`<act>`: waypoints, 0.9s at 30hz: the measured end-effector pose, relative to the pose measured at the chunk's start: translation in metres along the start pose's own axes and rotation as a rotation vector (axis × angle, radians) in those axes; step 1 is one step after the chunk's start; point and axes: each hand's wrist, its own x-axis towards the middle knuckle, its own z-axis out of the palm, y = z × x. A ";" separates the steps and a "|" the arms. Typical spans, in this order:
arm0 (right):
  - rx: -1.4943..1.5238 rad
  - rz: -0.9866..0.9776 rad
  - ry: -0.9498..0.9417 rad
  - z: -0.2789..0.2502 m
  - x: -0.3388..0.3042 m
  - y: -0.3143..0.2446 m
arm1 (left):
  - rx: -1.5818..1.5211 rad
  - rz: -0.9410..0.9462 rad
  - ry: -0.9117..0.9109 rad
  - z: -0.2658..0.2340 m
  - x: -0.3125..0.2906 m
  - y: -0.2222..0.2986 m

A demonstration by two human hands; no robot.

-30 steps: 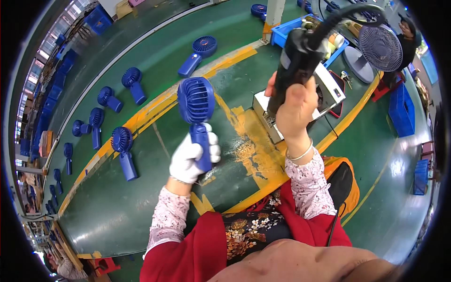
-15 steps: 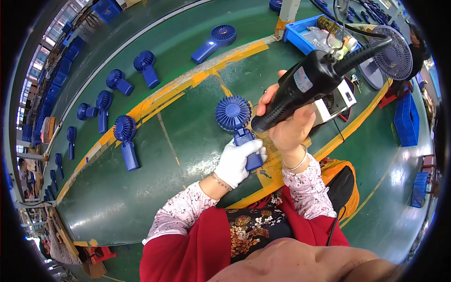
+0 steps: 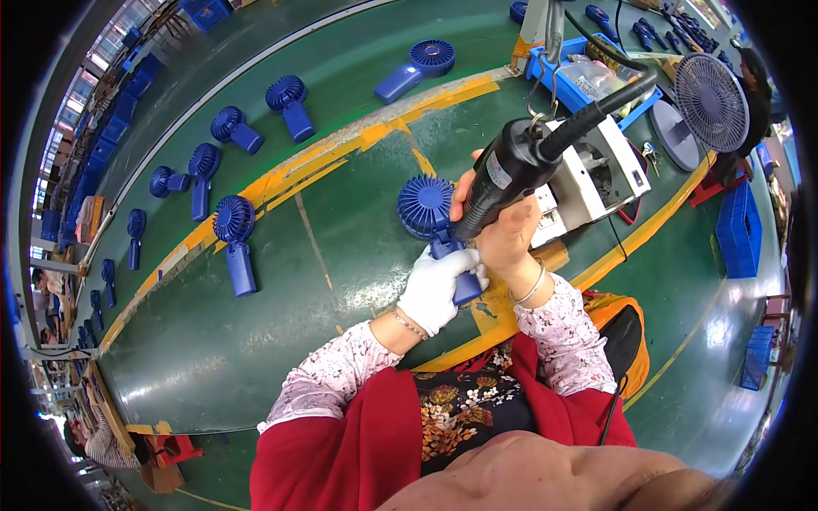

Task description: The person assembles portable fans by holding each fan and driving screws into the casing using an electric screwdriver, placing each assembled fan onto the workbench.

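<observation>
My left hand [image 3: 434, 291], in a white glove, is closed round the handle of a small blue handheld fan [image 3: 427, 207]. The fan's round head points away from me, above the green tabletop. My bare right hand [image 3: 503, 232] grips a black electric screwdriver [image 3: 504, 173] that hangs by a ring and hook, its thick cable rising to the upper right. The driver's lower end is at the fan's neck, just below the head. Its tip is hidden, so I cannot tell whether it touches a screw.
Several blue handheld fans lie along the green belt, with one [image 3: 236, 243] lying across the yellow-taped edge. Right of my hands stand an open white box-shaped device [image 3: 601, 166], a blue tray [image 3: 635, 119] of small items and a grey desk fan [image 3: 711, 102]. Keys [image 3: 651, 158] lie nearby.
My right hand has brought the screwdriver down and left, onto the neck of the held fan. My left hand keeps its hold. The fans on the belt appear slightly further right.
</observation>
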 end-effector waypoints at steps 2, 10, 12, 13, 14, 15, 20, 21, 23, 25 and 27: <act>0.089 0.090 -0.150 -0.005 0.004 -0.006 | -0.010 -0.071 0.002 -0.002 -0.002 0.003; -0.264 -0.237 -0.011 -0.011 0.020 -0.029 | -0.233 -0.199 -0.199 -0.007 0.009 0.015; -0.451 -0.371 0.154 -0.018 0.029 -0.036 | -0.295 -0.263 -0.087 0.004 0.003 0.020; -0.521 -0.431 0.195 -0.025 0.036 -0.039 | -0.355 -0.325 0.027 0.015 -0.002 0.025; -0.488 -0.365 0.259 -0.022 0.038 -0.040 | -0.374 -0.348 0.008 0.013 0.001 0.021; -0.493 -0.365 0.260 -0.022 0.038 -0.042 | -0.375 -0.351 0.006 0.006 0.004 0.014; -0.286 -0.157 0.153 -0.003 0.023 -0.030 | -0.322 -0.255 -0.140 -0.004 0.005 -0.001; -0.176 -0.094 0.117 0.002 0.018 -0.026 | -0.236 -0.225 -0.094 -0.003 0.005 -0.003; -0.119 -0.058 0.123 0.009 0.013 -0.026 | -0.260 -0.185 -0.120 0.000 0.005 -0.008; 0.015 -0.057 0.087 0.012 0.008 -0.021 | -0.176 -0.184 -0.038 0.005 0.004 -0.007; 0.028 -0.024 0.089 0.015 0.006 -0.023 | -0.178 -0.160 -0.115 -0.002 0.006 -0.010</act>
